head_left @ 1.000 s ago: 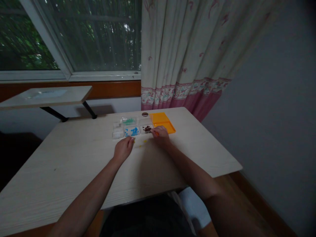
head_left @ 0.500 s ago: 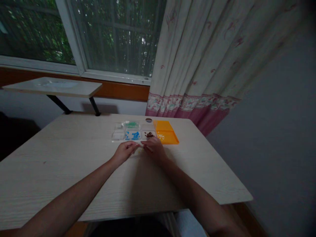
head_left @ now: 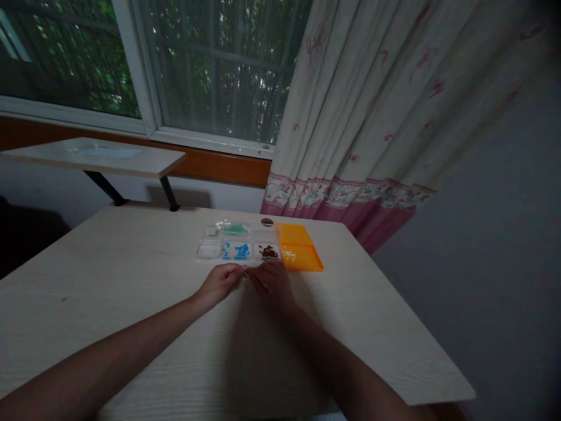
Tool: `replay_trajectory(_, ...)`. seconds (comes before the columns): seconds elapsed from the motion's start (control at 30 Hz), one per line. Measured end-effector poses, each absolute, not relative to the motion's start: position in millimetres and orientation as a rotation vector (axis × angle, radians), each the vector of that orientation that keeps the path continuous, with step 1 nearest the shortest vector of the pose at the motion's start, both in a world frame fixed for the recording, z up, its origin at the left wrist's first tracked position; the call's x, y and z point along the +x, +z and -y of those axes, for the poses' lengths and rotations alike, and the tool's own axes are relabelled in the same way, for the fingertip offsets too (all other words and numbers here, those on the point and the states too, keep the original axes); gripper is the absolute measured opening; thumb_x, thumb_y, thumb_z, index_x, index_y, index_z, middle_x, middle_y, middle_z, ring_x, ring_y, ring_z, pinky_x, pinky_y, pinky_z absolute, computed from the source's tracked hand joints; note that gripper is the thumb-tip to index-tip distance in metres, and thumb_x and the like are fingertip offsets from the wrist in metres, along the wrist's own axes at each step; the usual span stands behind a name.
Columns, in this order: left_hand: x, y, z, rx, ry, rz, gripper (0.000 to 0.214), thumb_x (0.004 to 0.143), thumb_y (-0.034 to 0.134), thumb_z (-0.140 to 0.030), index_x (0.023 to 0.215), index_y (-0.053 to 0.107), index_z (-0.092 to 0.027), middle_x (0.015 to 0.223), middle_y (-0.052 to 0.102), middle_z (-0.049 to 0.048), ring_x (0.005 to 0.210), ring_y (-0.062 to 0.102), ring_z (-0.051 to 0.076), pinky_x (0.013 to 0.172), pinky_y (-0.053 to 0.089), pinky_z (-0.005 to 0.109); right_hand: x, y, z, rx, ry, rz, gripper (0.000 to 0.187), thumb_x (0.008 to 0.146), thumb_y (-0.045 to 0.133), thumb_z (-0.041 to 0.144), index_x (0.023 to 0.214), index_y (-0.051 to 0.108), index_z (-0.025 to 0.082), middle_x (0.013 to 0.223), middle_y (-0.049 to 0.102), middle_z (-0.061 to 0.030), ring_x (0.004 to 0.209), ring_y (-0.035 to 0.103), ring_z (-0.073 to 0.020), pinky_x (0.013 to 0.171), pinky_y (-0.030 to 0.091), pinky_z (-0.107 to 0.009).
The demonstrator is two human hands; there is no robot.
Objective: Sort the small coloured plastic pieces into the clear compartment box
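Observation:
My left hand [head_left: 220,282] and my right hand [head_left: 270,281] rest on the pale wooden table [head_left: 131,304], fingertips meeting in a pinch between them. What they pinch is too small to make out. Just beyond the fingers lies a clear compartment box [head_left: 239,244] holding blue beads [head_left: 236,252], brown beads [head_left: 268,252] and green beads [head_left: 235,228]. An orange tray [head_left: 302,255] with a few pale bits lies to its right.
A small dark round thing [head_left: 267,222] lies behind the box. A second table [head_left: 96,156] stands at the back left under the window. A flowered curtain [head_left: 372,117] hangs at the right, and the table's right edge drops off toward the wall.
My right hand drew back from the brown beads and came to meet my left hand; both now pinch together. The camera view tilted and shifted.

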State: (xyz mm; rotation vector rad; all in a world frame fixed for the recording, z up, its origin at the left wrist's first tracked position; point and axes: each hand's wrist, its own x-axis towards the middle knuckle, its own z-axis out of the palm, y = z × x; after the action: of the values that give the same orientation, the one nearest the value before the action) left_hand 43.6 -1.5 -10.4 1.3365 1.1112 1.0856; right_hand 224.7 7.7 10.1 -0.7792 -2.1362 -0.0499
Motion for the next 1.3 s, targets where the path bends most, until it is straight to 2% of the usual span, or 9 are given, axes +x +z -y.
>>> replay_trajectory(0.27,38.8,-14.3,1.2,1.457,1.051,-1.117,0.056,0.084,0.048,-0.065,0.059,0.056,-0.015,0.051,0.046,-0.0024,0.048,0.039,0.009,0.048,0.029,0.021,224.0,12.2,-7.8,-0.767,-0.086,2.139,0.016,0.093,0.058,0.028,0.090,0.072,0.021,0.074,0.067,-0.0030,0.078,0.056,-0.0168,0.078,0.042,-0.033)
replay_trajectory(0.4,34.7,-13.2,0.2,1.504,0.997,-1.118,0.054,0.087,0.047,-0.061,0.066,0.063,-0.014,0.050,0.047,-0.0025,0.047,0.038,0.009,0.048,0.029,0.021,223.7,13.1,-7.0,-0.763,-0.055,2.146,0.015,0.092,0.059,0.027,0.090,0.073,0.022,0.074,0.068,-0.0027,0.079,0.056,-0.0168,0.078,0.042,-0.033)
replay_trajectory(0.57,32.8,-7.2,1.0,1.474,0.972,-1.079,0.054,0.089,0.044,-0.060,0.088,0.069,-0.012,0.050,0.047,-0.0035,0.046,0.038,0.009,0.047,0.027,0.021,236.0,13.0,-16.4,-0.832,-0.068,2.114,0.014,0.092,0.060,0.028,0.091,0.074,0.024,0.081,0.071,-0.0033,0.085,0.059,-0.0177,0.084,0.042,-0.035)
replay_trajectory(0.67,31.5,-2.3,2.0,1.447,0.946,-1.064,0.055,0.090,0.043,-0.060,0.089,0.069,-0.012,0.052,0.047,-0.0032,0.046,0.037,0.008,0.046,0.025,0.021,255.8,13.5,-31.3,-0.980,-0.086,2.028,0.015,0.091,0.060,0.029,0.092,0.075,0.024,0.085,0.072,-0.0033,0.087,0.060,-0.0181,0.087,0.041,-0.035)
replay_trajectory(0.8,28.1,3.0,2.2,1.388,0.917,-1.044,0.054,0.088,0.047,-0.062,0.087,0.069,-0.012,0.054,0.047,-0.0032,0.046,0.034,0.008,0.046,0.022,0.021,285.7,12.0,-53.8,-1.319,-0.064,1.882,0.019,0.090,0.060,0.034,0.087,0.076,0.023,0.088,0.071,-0.0043,0.088,0.058,-0.0192,0.084,0.039,-0.035)
replay_trajectory(0.93,24.4,1.9,0.2,1.298,0.953,-1.026,0.051,0.085,0.052,-0.061,0.086,0.068,-0.013,0.053,0.045,-0.0043,0.047,0.032,0.007,0.046,0.021,0.021,302.9,5.5,-67.0,-1.561,-0.061,1.790,0.021,0.090,0.058,0.034,0.090,0.076,0.023,0.097,0.070,-0.0056,0.101,0.052,-0.0225,0.089,0.035,-0.037)
replay_trajectory(1.3,25.0,1.3,0.6,1.132,1.114,-1.021,0.049,0.082,0.058,-0.060,0.084,0.066,-0.012,0.051,0.042,-0.0049,0.049,0.036,0.008,0.050,0.026,0.022,312.3,-7.8,-76.2,-1.500,-0.150,1.704,0.035,0.096,0.044,0.037,0.098,0.075,0.019,0.097,0.071,-0.0096,0.098,0.053,-0.0231,0.091,0.037,-0.039)
